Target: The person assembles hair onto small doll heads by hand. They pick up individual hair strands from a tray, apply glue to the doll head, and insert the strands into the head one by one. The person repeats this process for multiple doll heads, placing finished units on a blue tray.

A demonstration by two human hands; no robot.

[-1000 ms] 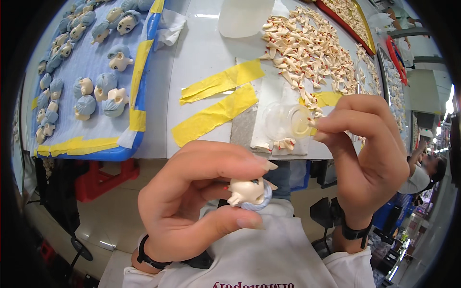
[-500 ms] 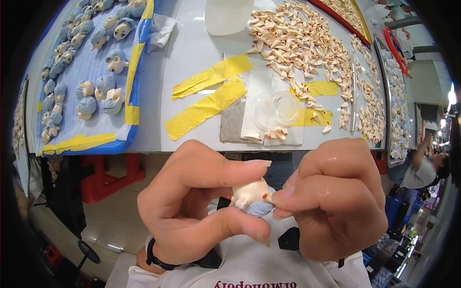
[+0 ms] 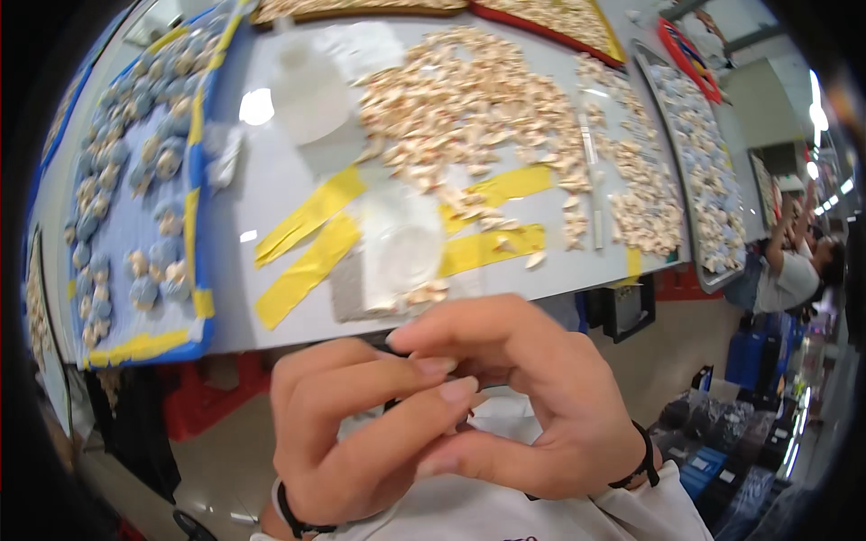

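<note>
My left hand (image 3: 356, 428) and my right hand (image 3: 550, 401) meet just below the table's near edge, fingers curled toward each other. Between their fingertips is the small cream-and-blue doll head, seen clearly only half a second ago; the fingers now hide nearly all of it. The left fingertips press in from the left, while the right thumb and forefinger curve around from the other side. On the table beyond lie a heap of small cream pointed pieces (image 3: 469, 108), a clear round dish (image 3: 406, 252) and a grey pad (image 3: 347, 293).
A blue tray (image 3: 194, 261) edged in yellow tape carries several doll heads (image 3: 167, 162) at left. A translucent white container (image 3: 307, 95) stands farther back. Yellow tape strips (image 3: 307, 279) cross the tabletop. At right are a metal tray (image 3: 690, 194) of blue-and-cream parts and another person (image 3: 789, 279).
My hands have come together, and the right hand now curls around the doll head, covering it. The view has shifted, showing more of the table's right side.
</note>
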